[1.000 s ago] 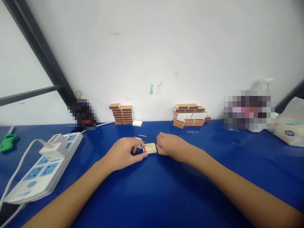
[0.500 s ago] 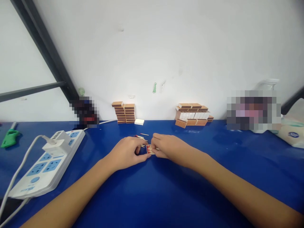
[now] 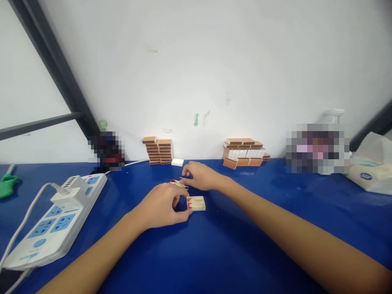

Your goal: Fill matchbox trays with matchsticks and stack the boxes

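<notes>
A white matchbox tray (image 3: pixel 199 203) lies on the blue table, holding a layer of red-headed matches with their heads toward the left. My left hand (image 3: pixel 162 206) grips the tray's left end between thumb and fingers. Just beyond that hand is a small loose pile of matches (image 3: pixel 180 185), partly hidden by my fingers. Over the right side of the pile reaches my right hand (image 3: pixel 200 175), its thumb and forefinger apart around a single match (image 3: pixel 181 178). Whether the fingertips touch that match is hard to see.
Stacked matchboxes (image 3: pixel 165 152) stand by the wall at left, with a white tray (image 3: pixel 177 162) beside them. More matchboxes (image 3: pixel 245 153) are piled right of centre. A power strip (image 3: pixel 55 224) with cables lies left, near a green tool (image 3: pixel 7 185). A tissue pack (image 3: pixel 372 175) sits far right.
My right hand has left the tray and moved away from me to the loose matches. The tray's matches are now uncovered. My left hand keeps its grip, and the view has shifted slightly.
</notes>
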The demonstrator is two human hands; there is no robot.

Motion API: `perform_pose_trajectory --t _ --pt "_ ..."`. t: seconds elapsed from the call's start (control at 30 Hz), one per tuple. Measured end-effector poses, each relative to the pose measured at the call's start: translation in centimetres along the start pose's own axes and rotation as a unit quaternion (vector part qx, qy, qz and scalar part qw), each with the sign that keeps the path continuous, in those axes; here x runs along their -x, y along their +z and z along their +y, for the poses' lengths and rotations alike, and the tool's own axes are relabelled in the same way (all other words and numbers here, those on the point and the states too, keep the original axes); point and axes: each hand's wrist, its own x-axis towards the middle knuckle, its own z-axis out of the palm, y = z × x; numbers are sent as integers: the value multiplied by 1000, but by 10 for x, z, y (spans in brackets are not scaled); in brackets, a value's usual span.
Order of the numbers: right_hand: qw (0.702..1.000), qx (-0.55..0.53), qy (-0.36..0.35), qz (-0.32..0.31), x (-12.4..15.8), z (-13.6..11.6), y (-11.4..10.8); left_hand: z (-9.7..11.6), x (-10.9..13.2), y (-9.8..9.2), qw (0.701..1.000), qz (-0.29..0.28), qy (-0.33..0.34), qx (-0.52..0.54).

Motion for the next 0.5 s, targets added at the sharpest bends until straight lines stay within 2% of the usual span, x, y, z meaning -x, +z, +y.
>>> perform_pose_trajectory --t 0.13,0.27,0.5 --pt "999 5 14 -47 -12 -10 2 -2 0 -2 1000 8 11 -12" --pt "997 24 21 -76 -10 -16 5 -2 -1 -3 1000 5 0 -24" --pt "994 88 40 -59 7 -13 1 -2 -2 -3 999 4 6 -41"
